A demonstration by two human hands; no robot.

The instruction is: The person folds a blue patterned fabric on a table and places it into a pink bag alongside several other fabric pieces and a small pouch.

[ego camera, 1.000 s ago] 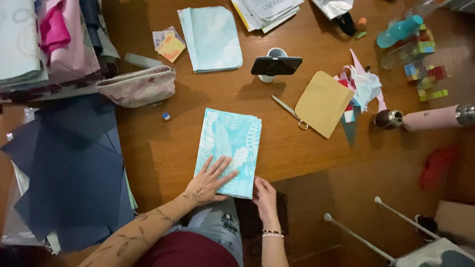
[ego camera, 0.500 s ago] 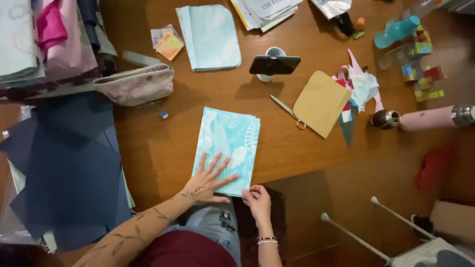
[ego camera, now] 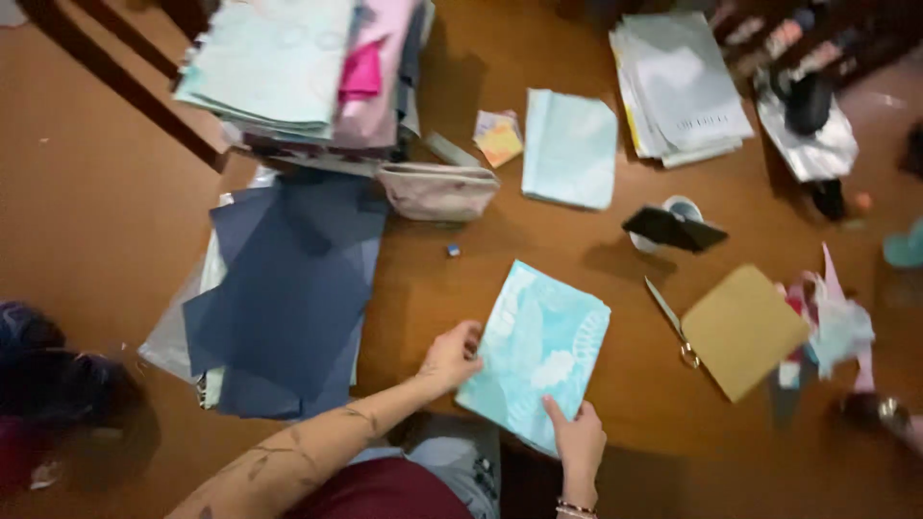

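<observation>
Low in the frame's middle, my left hand point(ego camera: 450, 356) and right hand point(ego camera: 577, 444) each pinch an edge of the folded pale-blue patterned paper point(ego camera: 536, 351), flat on the brown wooden table point(ego camera: 615, 279), its folding apparently unfinished.

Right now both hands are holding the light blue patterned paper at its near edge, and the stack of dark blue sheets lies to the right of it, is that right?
Not quite. The head view shows the left hand and right hand on the light blue patterned paper, but the dark blue sheets lie to its left, not its right.
</observation>
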